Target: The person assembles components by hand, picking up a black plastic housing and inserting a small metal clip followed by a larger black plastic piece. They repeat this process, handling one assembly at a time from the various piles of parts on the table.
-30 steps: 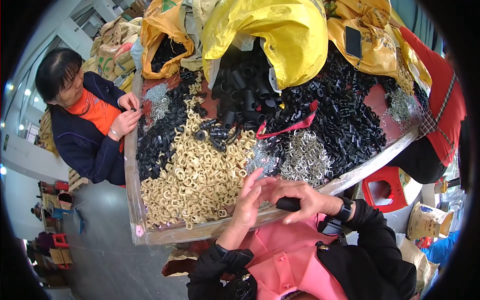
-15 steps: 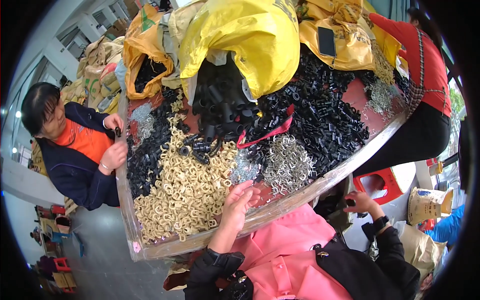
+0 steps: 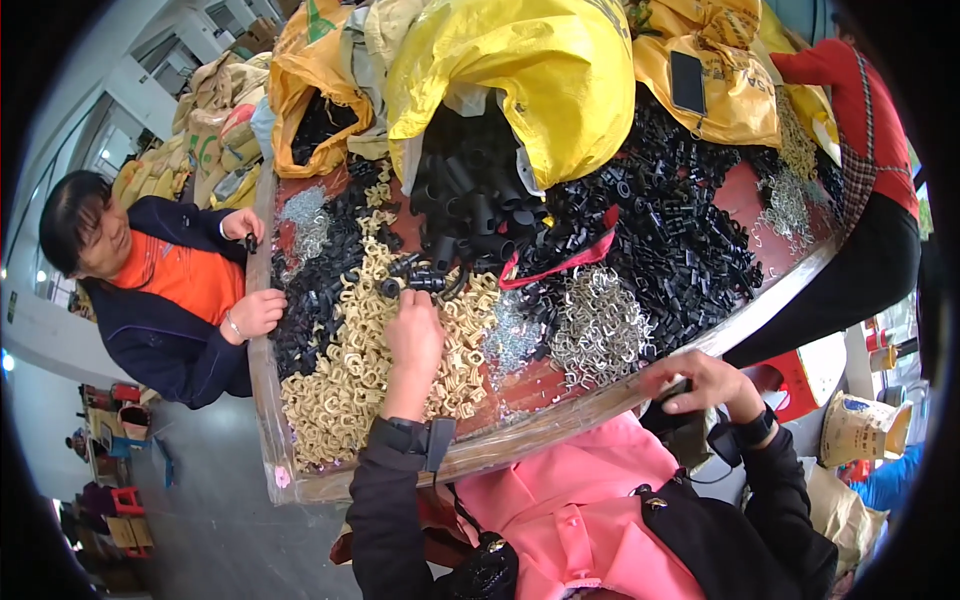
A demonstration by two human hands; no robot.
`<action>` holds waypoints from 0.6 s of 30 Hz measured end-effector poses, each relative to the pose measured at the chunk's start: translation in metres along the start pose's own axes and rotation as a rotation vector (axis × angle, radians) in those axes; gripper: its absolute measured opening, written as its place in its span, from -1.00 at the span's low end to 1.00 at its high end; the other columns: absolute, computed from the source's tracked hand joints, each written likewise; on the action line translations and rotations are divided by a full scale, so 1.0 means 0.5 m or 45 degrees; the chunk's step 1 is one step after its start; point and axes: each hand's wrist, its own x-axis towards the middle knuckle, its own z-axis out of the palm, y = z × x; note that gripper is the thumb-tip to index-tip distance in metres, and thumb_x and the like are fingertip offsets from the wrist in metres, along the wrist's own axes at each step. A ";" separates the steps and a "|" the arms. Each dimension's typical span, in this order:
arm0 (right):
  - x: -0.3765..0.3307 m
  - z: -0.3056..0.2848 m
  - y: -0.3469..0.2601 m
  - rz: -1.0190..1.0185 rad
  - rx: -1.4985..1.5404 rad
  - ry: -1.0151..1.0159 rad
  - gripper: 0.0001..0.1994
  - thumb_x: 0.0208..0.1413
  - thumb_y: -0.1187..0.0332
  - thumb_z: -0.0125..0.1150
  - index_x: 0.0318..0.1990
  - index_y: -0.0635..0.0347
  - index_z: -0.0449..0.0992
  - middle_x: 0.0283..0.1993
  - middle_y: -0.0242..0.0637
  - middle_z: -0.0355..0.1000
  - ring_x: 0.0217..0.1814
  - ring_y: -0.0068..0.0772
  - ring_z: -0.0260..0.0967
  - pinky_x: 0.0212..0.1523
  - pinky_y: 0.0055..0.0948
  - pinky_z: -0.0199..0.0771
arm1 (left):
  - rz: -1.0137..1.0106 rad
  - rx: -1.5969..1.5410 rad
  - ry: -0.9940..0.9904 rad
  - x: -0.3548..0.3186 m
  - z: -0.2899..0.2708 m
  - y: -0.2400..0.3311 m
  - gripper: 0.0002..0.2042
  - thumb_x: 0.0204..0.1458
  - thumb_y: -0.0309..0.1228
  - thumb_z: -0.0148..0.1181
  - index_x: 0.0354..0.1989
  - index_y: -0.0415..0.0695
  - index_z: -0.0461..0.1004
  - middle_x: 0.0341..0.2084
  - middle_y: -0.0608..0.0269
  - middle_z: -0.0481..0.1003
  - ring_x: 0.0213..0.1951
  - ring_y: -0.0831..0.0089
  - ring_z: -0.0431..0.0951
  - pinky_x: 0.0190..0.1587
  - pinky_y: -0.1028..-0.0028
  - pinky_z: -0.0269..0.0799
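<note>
My left hand (image 3: 413, 338) reaches over the heap of beige plastic loops (image 3: 345, 405). Its fingers are drawn together, and the tips meet a small cluster of black tubular fittings (image 3: 430, 281); what they pinch is hidden. My right hand (image 3: 708, 383) is by the table's near edge, its fingers curled around a small black part (image 3: 684, 390) that shows only in part. Between the hands lie a pile of bent silver metal hooks (image 3: 600, 325) and a patch of tiny silvery pieces (image 3: 510, 338). A red strap (image 3: 560, 262) rests behind them.
A yellow sack (image 3: 570, 90) spills black tubes onto the red wood-rimmed table (image 3: 560, 425). Black parts (image 3: 690, 235) are heaped at right. A phone (image 3: 687, 82) lies on an orange sack. One co-worker (image 3: 170, 280) sits at left; another (image 3: 870, 130) is at far right.
My left hand has moved forward and left, from the table's near edge to the black fittings. My right hand has come up and inward to the table edge. The whole view has shifted slightly.
</note>
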 end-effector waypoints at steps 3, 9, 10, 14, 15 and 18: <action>0.064 0.010 -0.013 0.026 -0.222 0.147 -0.70 -0.05 0.31 0.15 -0.18 0.29 0.39 -0.35 -0.22 0.42 -0.27 -0.35 0.39 -0.28 -0.41 0.37 | 0.060 -0.001 0.019 0.004 0.004 -0.025 -0.78 -0.15 -0.52 0.03 -0.27 -0.26 0.38 -0.37 0.08 0.40 -0.49 0.24 0.46 -0.49 0.42 0.39; 0.191 0.101 0.006 -0.290 -0.582 0.294 -0.78 -0.15 0.41 0.14 -0.29 0.28 0.40 -0.46 -0.21 0.33 -0.43 -0.18 0.33 -0.37 -0.29 0.35 | -0.380 -1.353 0.153 -0.039 -0.036 -0.028 -0.79 -0.11 -0.59 -0.02 -0.24 -0.25 0.37 -0.36 0.09 0.43 -0.51 0.41 0.48 -0.48 0.54 0.42; 0.207 0.113 0.013 -0.291 -0.581 0.290 -0.78 -0.15 0.41 0.14 -0.29 0.28 0.40 -0.46 -0.21 0.33 -0.43 -0.18 0.33 -0.37 -0.29 0.35 | -0.602 -1.836 0.048 -0.050 -0.042 -0.020 -0.79 -0.10 -0.60 -0.03 -0.23 -0.25 0.37 -0.38 0.10 0.44 -0.51 0.44 0.48 -0.50 0.58 0.42; 0.269 0.153 0.050 -0.510 -0.936 0.285 -0.87 -0.15 0.42 0.08 -0.39 0.23 0.39 -0.46 -0.26 0.30 -0.44 -0.24 0.32 -0.43 -0.35 0.32 | -0.588 -2.471 -0.302 -0.132 -0.052 -0.015 -0.80 -0.04 -0.59 -0.05 -0.21 -0.24 0.35 -0.42 0.13 0.45 -0.53 0.48 0.49 -0.50 0.67 0.43; 0.282 0.160 0.055 -0.497 -1.060 0.283 -0.89 -0.17 0.41 0.06 -0.43 0.21 0.37 -0.46 -0.27 0.29 -0.44 -0.27 0.32 -0.43 -0.37 0.32 | -0.592 -2.475 -0.292 -0.154 -0.051 -0.013 -0.80 -0.04 -0.59 -0.05 -0.21 -0.24 0.35 -0.42 0.13 0.45 -0.53 0.48 0.49 -0.50 0.67 0.43; 0.302 0.177 0.055 -0.478 -1.311 0.273 -0.92 -0.20 0.40 0.01 -0.49 0.17 0.32 -0.47 -0.29 0.25 -0.44 -0.31 0.31 -0.43 -0.40 0.32 | -0.685 -2.606 -0.416 -0.206 -0.046 -0.001 -0.83 -0.01 -0.58 -0.04 -0.22 -0.20 0.34 -0.47 0.18 0.45 -0.54 0.48 0.49 -0.50 0.65 0.45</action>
